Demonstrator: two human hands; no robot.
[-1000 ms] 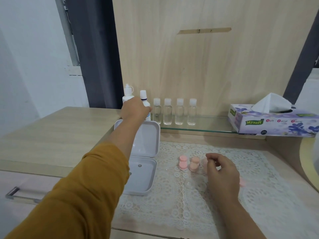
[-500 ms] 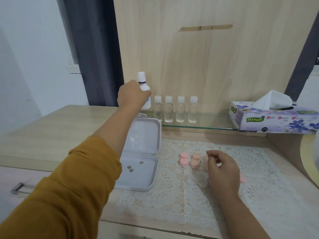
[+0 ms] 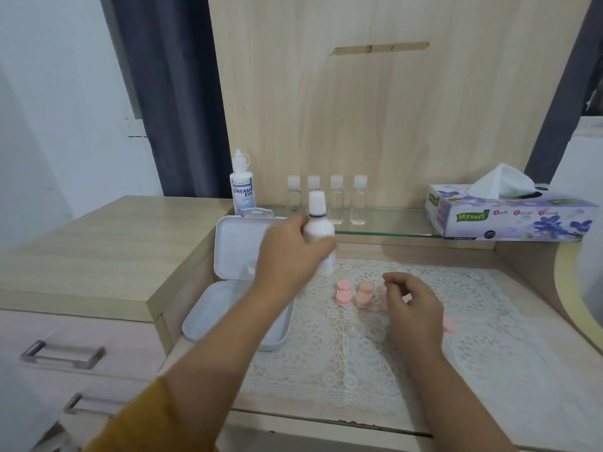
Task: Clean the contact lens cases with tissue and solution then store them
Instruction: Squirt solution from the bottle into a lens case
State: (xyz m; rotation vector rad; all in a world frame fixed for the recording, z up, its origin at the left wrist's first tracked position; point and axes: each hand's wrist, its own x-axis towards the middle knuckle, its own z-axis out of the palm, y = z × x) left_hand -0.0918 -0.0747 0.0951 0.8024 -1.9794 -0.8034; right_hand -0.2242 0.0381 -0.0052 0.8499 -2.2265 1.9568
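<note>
Left hand [image 3: 288, 256] wrapped round small white solution bottle [image 3: 319, 228] — fingers curled on lower body, cap and shoulder standing clear above the knuckles, base poking out below them. Bottle upright, slightly blurred, held above far edge of lace mat [image 3: 473, 337], just right of open white storage box [image 3: 235, 252].

Right hand [image 3: 412, 309] low over mat, fingers loosely curled, thumb and forefinger nearly meeting; cannot tell whether anything is pinched there. Something pink half hidden at its right edge.

Pink contact lens cases [image 3: 354, 293] on mat between the two hands — two pairs, caps up, side by side, near but apart from both hands. Clear lens case parts [image 3: 365, 329] just nearer, faint against lace.

Storage box with lid propped up, tray lying partly under left forearm.

Glass shelf [image 3: 391, 223] behind: Dream Eye solution bottle [image 3: 243, 187] at left end, four small clear bottles [image 3: 336, 199] in a row, Mysoft tissue box [image 3: 509, 216] at right with a sheet pulled up.

Drawer handle [image 3: 62, 353] at lower left.
</note>
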